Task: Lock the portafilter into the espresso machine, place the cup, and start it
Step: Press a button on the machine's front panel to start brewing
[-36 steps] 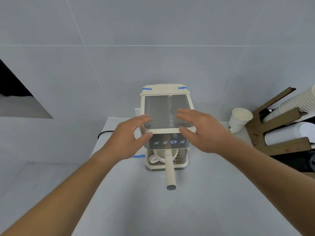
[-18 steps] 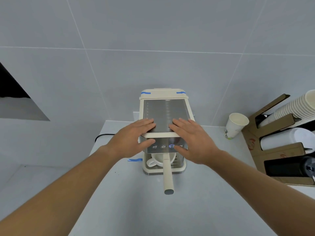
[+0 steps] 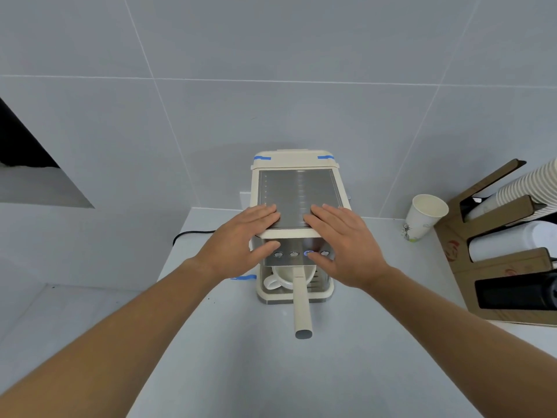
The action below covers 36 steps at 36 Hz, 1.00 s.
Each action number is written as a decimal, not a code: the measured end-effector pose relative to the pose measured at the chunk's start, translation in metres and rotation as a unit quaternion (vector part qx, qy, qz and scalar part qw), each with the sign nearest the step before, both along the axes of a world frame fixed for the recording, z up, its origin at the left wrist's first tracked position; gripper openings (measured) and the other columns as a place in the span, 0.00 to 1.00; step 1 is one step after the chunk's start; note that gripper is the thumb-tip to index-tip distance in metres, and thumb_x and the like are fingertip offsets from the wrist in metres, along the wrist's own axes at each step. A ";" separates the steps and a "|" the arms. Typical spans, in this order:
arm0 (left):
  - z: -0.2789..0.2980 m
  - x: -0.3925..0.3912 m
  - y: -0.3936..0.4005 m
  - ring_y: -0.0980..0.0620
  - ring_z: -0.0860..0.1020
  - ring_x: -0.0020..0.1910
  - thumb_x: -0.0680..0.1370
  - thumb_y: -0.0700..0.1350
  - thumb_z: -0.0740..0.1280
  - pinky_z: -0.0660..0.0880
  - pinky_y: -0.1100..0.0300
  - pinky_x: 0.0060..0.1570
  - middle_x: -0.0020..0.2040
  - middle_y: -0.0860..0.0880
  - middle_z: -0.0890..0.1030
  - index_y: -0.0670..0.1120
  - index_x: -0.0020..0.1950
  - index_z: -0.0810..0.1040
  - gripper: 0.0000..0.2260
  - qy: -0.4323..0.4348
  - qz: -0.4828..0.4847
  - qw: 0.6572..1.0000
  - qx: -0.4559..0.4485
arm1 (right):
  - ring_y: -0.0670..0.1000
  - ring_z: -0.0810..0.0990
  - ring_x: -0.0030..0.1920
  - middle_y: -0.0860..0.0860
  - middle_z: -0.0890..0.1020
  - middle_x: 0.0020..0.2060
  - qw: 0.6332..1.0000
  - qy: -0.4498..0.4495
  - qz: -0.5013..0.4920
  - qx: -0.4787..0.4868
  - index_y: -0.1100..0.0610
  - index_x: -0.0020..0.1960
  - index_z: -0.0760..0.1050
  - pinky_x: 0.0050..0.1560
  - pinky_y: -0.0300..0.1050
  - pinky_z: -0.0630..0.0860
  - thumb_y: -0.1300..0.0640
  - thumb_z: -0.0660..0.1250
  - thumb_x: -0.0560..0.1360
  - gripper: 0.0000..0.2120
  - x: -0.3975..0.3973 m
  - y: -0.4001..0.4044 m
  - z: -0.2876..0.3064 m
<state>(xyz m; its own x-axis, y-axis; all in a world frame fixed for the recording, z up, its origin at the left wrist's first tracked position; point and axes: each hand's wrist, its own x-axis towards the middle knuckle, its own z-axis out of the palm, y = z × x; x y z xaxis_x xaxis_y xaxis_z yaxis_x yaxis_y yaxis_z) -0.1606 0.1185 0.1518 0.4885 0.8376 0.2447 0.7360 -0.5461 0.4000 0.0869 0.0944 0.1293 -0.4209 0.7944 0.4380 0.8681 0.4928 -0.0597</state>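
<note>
A cream espresso machine point(image 3: 297, 191) stands on the white counter against the tiled wall. Its portafilter sits in the group head, with the cream handle point(image 3: 302, 309) pointing straight toward me. A white cup point(image 3: 281, 277) stands on the drip tray under it, its handle to the left. My left hand point(image 3: 241, 242) and my right hand point(image 3: 346, 242) lie flat on the front edge of the machine's metal top, fingers apart, thumbs by the row of buttons point(image 3: 294, 254). One button glows blue beside my right thumb. Neither hand holds anything.
A paper cup point(image 3: 423, 217) stands to the right of the machine. Further right is a cardboard rack point(image 3: 509, 263) with stacks of paper cups. A black power cord point(image 3: 193, 233) runs off to the left. Blue tape point(image 3: 242, 278) marks the counter by the machine's left foot.
Both hands have come down onto the front of the machine's top, and the view has shifted a little. The portafilter and cup have not moved.
</note>
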 end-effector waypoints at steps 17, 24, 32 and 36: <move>0.002 0.002 -0.002 0.58 0.60 0.76 0.78 0.52 0.67 0.52 0.67 0.72 0.76 0.53 0.66 0.50 0.75 0.67 0.26 0.002 0.007 1.000 -0.005 | 0.58 0.74 0.69 0.56 0.77 0.68 0.996 0.066 0.004 -0.056 0.58 0.69 0.75 0.71 0.56 0.66 0.49 0.53 0.81 0.23 -0.001 -0.003 0.007; 0.003 0.003 -0.003 0.57 0.59 0.77 0.78 0.53 0.67 0.53 0.65 0.73 0.77 0.53 0.65 0.50 0.76 0.66 0.26 0.012 0.013 1.000 -0.022 | 0.59 0.74 0.69 0.57 0.78 0.67 0.994 0.056 -0.011 -0.096 0.59 0.68 0.75 0.71 0.57 0.67 0.49 0.52 0.80 0.24 -0.003 -0.006 0.015; 0.009 0.004 -0.006 0.56 0.60 0.77 0.78 0.53 0.67 0.58 0.56 0.75 0.77 0.54 0.65 0.51 0.75 0.66 0.26 0.011 0.020 0.998 -0.054 | 0.59 0.74 0.69 0.58 0.77 0.67 0.989 0.034 -0.006 -0.144 0.61 0.68 0.75 0.70 0.49 0.65 0.53 0.59 0.81 0.20 -0.006 -0.010 0.038; 0.017 0.005 -0.006 0.56 0.61 0.76 0.78 0.53 0.67 0.60 0.55 0.75 0.77 0.54 0.65 0.51 0.75 0.67 0.27 0.031 0.025 0.996 -0.078 | 0.57 0.75 0.65 0.56 0.78 0.64 0.983 0.007 -0.028 -0.183 0.60 0.64 0.77 0.64 0.49 0.71 0.54 0.58 0.82 0.16 -0.009 -0.012 0.055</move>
<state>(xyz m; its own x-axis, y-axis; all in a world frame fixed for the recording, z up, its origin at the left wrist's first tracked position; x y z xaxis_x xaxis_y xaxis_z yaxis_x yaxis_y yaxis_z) -0.1551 0.1124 0.1691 0.4550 0.8868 0.0816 0.7865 -0.4431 0.4303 0.0777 0.0828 0.1841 -0.3686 0.9212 0.1242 0.8906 0.3883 -0.2367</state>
